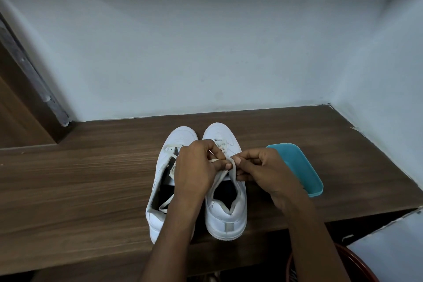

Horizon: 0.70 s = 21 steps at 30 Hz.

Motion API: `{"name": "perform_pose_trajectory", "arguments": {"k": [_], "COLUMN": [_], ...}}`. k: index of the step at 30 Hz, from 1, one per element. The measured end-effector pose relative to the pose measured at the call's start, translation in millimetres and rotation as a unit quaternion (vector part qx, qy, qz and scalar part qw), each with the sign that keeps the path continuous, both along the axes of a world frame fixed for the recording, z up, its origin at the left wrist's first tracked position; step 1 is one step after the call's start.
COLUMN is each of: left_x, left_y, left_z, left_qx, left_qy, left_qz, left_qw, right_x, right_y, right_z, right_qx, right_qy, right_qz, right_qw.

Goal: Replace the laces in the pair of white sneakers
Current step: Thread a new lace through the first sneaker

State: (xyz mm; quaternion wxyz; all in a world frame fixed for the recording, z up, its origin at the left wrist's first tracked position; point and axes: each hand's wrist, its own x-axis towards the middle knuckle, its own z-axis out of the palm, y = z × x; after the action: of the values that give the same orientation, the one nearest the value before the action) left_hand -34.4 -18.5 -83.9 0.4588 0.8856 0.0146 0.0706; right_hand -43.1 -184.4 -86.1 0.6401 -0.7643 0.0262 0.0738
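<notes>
- The pair of white sneakers stands side by side in the lower middle of the frame on the brown wood-grain worktop (91,178). The toes point to the pale wall (206,64) at the top and the heels to the bottom edge.
- The left sneaker (180,135) sits left of centre. Its loose lace (170,151) crosses the eyelets near the toe, and a strand trails into the shoe's opening. A forearm covers much of its right side.
- The right sneaker (226,222) sits just beside it at centre, its heel near the worktop's front edge.
- The left hand (196,167) hovers over the gap between the shoes with its fingers curled. Thumb and forefinger are clamped on the right sneaker's lace (233,168) (a small loop shows by the fingertips).
- The right hand (263,170) pinches the same lace between thumb and forefinger just to the right, its other fingers folded in. The two hands' fingertips nearly meet above the shoe's tongue.
- From that pinch, two strands of the lace run down toward the right sneaker's opening.
- A teal tray (297,167) lies on the worktop right of centre, near the right sneaker. The right hand overlaps its left edge in the frame — whether they touch I cannot tell.
- A dark red rounded rim (364,265) shows in the lower right corner, below the worktop's front edge and cut off by the frame.
</notes>
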Motion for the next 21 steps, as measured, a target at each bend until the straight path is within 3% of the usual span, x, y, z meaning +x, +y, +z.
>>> {"name": "perform_pose_trajectory", "arguments": {"k": [5,8,10,12,14,18,21], "left_x": [2.4,0.1,-2.4,-4.2,-5.3,-4.5,-4.3], "left_y": [3.2,3.2,2.7,2.4,3.4,8.3,10.1], "left_z": [-3.2,2.2,7.7,11.5,12.8,11.2,9.7], "left_qx": [0.015,0.079,0.136,0.191,0.214,0.212,0.21], "left_qy": [-0.005,-0.023,-0.049,-0.064,-0.052,-0.046,-0.045], "left_qz": [-0.03,-0.046,-0.058,-0.06,-0.051,-0.036,-0.041], "left_qw": [0.999,0.996,0.988,0.978,0.974,0.976,0.976], "right_x": [1.7,4.6,5.8,5.5,4.4,1.1,-0.6], "right_y": [2.8,8.5,12.1,11.1,6.2,-14.0,-32.0], "right_z": [-3.8,-6.5,-8.1,-5.5,2.5,20.7,22.7], "right_qx": [-0.01,-0.123,-0.144,-0.088,0.045,0.347,0.387], "right_qy": [-0.013,-0.064,-0.078,-0.07,-0.065,-0.048,-0.043], "right_qz": [-0.026,-0.054,-0.081,-0.104,-0.123,-0.152,-0.224], "right_qw": [1.0,0.989,0.983,0.988,0.989,0.924,0.893]}}
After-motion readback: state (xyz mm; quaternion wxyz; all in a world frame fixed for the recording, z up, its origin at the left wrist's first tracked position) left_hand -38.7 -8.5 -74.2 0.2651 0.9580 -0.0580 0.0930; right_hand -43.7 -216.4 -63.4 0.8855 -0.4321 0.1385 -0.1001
